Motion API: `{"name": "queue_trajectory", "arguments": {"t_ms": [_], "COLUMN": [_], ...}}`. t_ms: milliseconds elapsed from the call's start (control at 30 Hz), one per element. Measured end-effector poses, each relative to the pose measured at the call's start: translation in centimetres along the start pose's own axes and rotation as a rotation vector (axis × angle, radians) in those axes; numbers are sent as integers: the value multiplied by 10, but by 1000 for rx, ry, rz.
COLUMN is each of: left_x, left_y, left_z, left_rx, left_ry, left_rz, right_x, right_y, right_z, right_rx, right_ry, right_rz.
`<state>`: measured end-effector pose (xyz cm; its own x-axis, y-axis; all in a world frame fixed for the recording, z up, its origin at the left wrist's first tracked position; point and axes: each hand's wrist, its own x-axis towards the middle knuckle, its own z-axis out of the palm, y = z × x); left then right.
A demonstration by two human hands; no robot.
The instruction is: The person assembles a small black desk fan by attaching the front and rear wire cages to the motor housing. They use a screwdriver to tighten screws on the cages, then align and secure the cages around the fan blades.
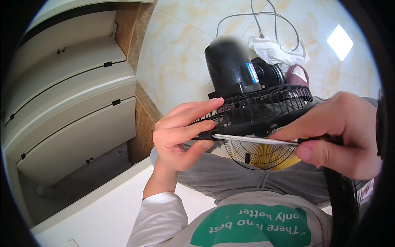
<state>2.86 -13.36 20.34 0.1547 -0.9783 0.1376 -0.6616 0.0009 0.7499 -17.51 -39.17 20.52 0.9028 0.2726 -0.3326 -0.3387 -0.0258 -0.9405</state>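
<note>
A black fan (263, 96) with a wire grille is tilted on its edge in front of my lap. The fingers and thumb of my left hand (179, 131) close round the left end of its rim. My right hand (335, 136) grips a screwdriver (255, 140) by its dark handle, forefinger laid along the metal shaft. The shaft runs leftward across the rim, and its tip meets the black part by my left fingertips. Whether a screw is under the tip I cannot tell. Below the shaft shows a round wire grille (242, 154), with something yellow (284, 162) behind it.
Beyond the fan stands a black cylindrical body (226, 61) with a blue-and-white label. A grey cable (284, 18), a crumpled white bag (279, 51) and a mauve slipper (298, 75) lie on the tiled floor. White cabinet doors (82, 142) are at the left.
</note>
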Motion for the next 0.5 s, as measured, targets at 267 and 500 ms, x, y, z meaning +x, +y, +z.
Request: {"name": "queue_trajectory", "arguments": {"t_ms": [267, 500], "left_x": [0, 0], "left_y": [4, 8], "left_z": [-2, 5], "left_rx": [49, 62], "left_ry": [24, 27], "left_rz": [-58, -16], "right_x": [-6, 10], "right_y": [-4, 6], "right_z": [25, 28], "right_rx": [-1253, -928], "right_ry": [461, 581], "right_rz": [-520, -189]}}
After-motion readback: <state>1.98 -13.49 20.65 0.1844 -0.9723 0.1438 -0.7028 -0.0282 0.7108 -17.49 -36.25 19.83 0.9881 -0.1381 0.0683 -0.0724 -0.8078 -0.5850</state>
